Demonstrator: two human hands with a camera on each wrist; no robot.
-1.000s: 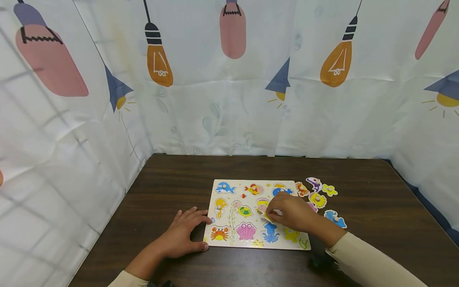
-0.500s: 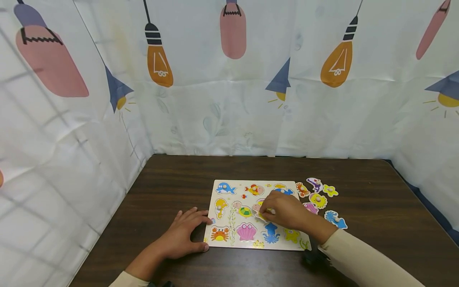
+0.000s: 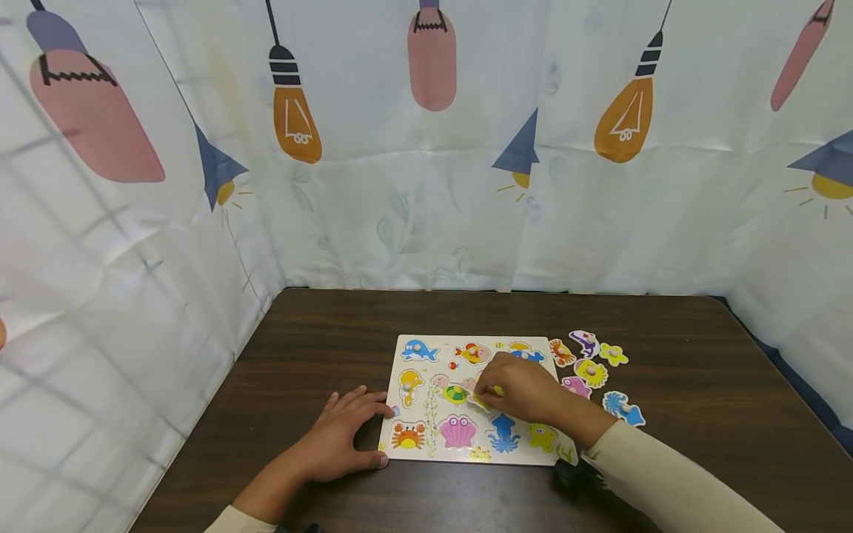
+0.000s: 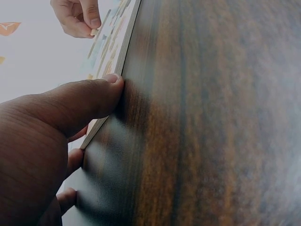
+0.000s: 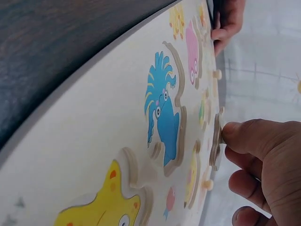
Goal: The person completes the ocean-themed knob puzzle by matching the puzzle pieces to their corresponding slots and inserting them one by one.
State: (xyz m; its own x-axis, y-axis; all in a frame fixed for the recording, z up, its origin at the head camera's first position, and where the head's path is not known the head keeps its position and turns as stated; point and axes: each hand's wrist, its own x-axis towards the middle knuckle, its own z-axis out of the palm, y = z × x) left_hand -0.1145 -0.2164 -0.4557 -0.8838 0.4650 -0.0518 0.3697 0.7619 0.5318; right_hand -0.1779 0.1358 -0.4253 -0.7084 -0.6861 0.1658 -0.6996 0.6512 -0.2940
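Note:
My right hand pinches a wooden puzzle piece by its knob, tilted close over the middle of the peg puzzle board. In the head view the fingers cover most of this piece; a pinkish part shows near the turtle. Below lies the bare recess with the blue octopus picture, beside the yellow starfish recess. My left hand rests at the board's left edge, thumb against its near corner and fingers spread along the side.
Loose pieces lie right of the board: a purple dolphin, a yellow flower-like piece, a yellow round one, an orange one, a pink one and a blue one. A printed curtain stands behind the brown table.
My right hand has shifted left across the board with the piece, towards the turtle, uncovering the pink loose piece. The left hand has stayed in place.

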